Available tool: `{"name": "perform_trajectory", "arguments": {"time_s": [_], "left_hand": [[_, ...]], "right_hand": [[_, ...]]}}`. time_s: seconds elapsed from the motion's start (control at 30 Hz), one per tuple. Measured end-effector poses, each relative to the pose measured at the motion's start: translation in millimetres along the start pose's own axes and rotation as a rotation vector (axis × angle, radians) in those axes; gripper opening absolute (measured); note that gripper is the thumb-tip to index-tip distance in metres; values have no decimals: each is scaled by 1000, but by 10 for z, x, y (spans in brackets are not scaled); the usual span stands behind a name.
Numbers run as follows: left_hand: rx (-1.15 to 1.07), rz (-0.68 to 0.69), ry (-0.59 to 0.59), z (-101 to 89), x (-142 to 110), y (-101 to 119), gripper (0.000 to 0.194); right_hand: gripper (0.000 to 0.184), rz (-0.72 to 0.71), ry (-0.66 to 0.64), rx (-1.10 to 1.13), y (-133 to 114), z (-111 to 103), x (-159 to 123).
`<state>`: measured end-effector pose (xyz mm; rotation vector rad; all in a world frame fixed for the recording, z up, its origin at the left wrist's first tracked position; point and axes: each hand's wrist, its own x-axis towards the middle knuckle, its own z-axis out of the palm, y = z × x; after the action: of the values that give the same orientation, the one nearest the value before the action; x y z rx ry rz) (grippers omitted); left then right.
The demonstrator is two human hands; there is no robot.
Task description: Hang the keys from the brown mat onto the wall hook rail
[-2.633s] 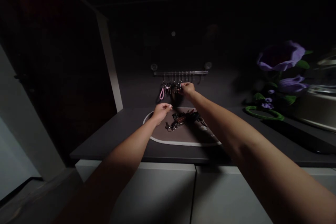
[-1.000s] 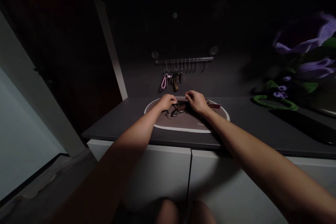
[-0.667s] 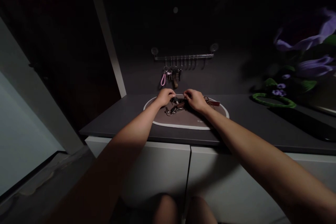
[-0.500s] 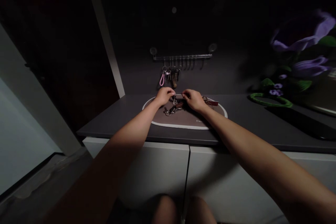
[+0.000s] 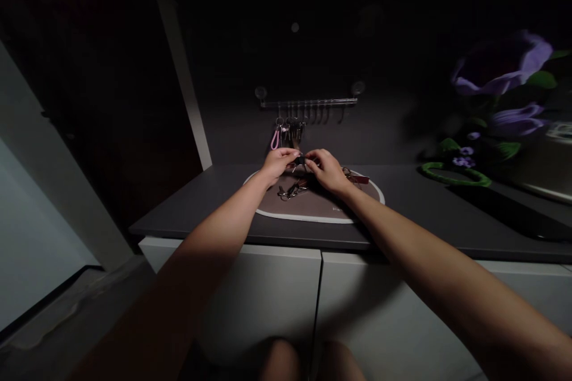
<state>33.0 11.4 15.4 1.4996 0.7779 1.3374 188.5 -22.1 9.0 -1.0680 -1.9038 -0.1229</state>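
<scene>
Fingertips of my left hand pinch a small bunch of keys just above the mat. Facing it from the right, my right hand has its fingers closed on a small black piece of the same bunch. Thin metal parts hang below the fingers; the dim light hides their details. On the brown oval mat with a white rim, more loose keys lie below the hands. A dark red strip pokes out to the right of my right wrist.
Behind, a clear hook rail on suction cups holds several key rings, one with a pink loop. Purple artificial flowers and a green ring stand right on the dark countertop. White cabinet doors are underneath.
My hands have drawn slightly closer together. The black piece now shows between the fingertips, where a thin light line stretched before. The view has shifted slightly.
</scene>
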Motion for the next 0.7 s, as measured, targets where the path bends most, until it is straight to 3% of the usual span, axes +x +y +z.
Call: {"name": "perform_trajectory", "arguments": {"time_s": [0.47,0.7], "left_hand": [[-56,-23,-34,25,-17,2,30],[-93,4,-51,49,-27,-5,28]], "right_hand": [[14,5,41,129,10,27,7],[19,93,35,220,-39,9,2]]}}
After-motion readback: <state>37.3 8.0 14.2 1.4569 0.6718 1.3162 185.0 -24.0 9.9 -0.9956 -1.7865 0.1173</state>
